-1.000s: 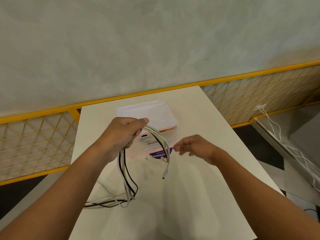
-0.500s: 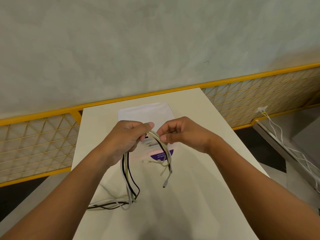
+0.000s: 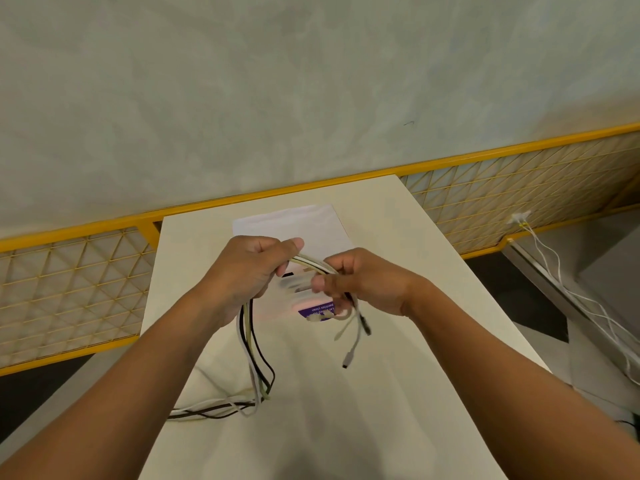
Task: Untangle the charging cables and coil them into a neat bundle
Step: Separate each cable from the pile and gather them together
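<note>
dangling white, beige and black cables [image 3: 308, 264], ends loose

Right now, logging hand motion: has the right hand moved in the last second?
Yes. The right hand moved left, from beside the purple-labelled box to in front of it, and now grips the cables.

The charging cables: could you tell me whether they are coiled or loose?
Loose, not coiled. The left hand and right hand grip the cables at one arch; strands trail onto the table, plug ends dangle.
</note>
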{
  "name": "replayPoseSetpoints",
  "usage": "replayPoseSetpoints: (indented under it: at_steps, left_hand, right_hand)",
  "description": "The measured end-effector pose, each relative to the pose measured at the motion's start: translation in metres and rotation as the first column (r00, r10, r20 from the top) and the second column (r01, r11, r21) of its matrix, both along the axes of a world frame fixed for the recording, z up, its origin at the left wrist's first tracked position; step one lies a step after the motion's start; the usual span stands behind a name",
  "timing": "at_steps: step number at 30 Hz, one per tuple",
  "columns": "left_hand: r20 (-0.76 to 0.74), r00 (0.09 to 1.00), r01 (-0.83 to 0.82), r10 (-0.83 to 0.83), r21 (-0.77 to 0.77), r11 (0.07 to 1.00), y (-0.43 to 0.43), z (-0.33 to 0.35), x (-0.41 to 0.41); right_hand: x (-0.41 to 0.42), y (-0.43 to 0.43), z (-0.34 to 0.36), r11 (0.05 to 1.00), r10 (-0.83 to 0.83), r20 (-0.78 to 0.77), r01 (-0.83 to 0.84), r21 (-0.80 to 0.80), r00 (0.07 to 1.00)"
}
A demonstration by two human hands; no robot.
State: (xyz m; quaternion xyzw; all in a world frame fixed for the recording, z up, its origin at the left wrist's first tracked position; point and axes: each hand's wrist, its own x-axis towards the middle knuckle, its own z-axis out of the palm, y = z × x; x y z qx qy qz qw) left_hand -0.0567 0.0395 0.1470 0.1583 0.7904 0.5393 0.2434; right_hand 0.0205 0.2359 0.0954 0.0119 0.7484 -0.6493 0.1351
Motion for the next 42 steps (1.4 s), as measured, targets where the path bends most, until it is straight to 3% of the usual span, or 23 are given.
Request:
replayPoseSetpoints:
  at_steps: [3,13,17,20,24,26,30,33,35,37,39,42]
  left_hand:
    - [-0.015,0.999,-0.05,0.05,-0.006,0.999,-0.01,0.002,-0.007]
    - [-0.039,0.993,-0.117,0.115,-0.066,0.991,-0.015,-0.005,-0.011]
    - [-0.099,0.992,-0.086,0.075,-0.111,0.99,-0.006,-0.005,-0.004]
    - [-0.148,0.988,-0.071,0.047,-0.156,0.985,0.0,-0.007,0.003]
    - [-0.171,0.985,-0.054,0.024,-0.177,0.983,0.007,-0.009,0.006]
    - [-0.176,0.984,-0.055,0.025,-0.164,0.985,0.011,-0.008,0.009]
    - [-0.163,0.986,-0.046,0.019,-0.161,0.986,0.01,-0.007,0.007]
    - [-0.094,0.995,-0.059,0.046,-0.14,0.988,0.004,-0.007,0.0]
    - [-0.023,0.997,-0.077,0.075,-0.116,0.99,-0.001,-0.008,-0.005]
    - [0.032,0.994,-0.098,0.101,-0.095,0.991,-0.006,-0.008,-0.009]
    - [0.056,0.992,-0.109,0.114,-0.086,0.99,-0.007,-0.008,-0.01]
    - [0.071,0.991,-0.109,0.116,-0.089,0.99,-0.007,-0.007,-0.01]
  right_hand:
    - [0.008,0.011,-0.007,0.998,-0.07,0.017,0.07,-0.002,0.997]
    - [0.018,0.041,-0.026,0.976,-0.084,0.171,0.116,-0.182,0.982]
    - [0.017,0.043,-0.028,0.986,-0.154,0.122,0.145,0.081,0.981]
    - [0.012,0.043,-0.028,0.941,-0.21,0.061,0.185,0.285,0.976]
    - [0.001,0.045,-0.038,0.855,-0.22,-0.07,0.227,0.466,0.973]
    - [-0.001,0.047,-0.044,0.839,-0.223,-0.141,0.264,0.476,0.965]
    - [0.008,0.053,-0.047,0.919,-0.223,-0.056,0.229,0.321,0.973]
    - [0.018,0.06,-0.051,0.989,-0.148,0.107,0.144,0.047,0.983]
    - [0.022,0.068,-0.058,0.96,-0.122,0.177,0.161,-0.23,0.977]
    - [0.025,0.076,-0.064,0.898,-0.095,0.191,0.167,-0.406,0.977]
    - [0.027,0.081,-0.066,0.874,-0.073,0.197,0.158,-0.46,0.978]
    - [0.029,0.087,-0.068,0.897,-0.048,0.233,0.144,-0.417,0.971]
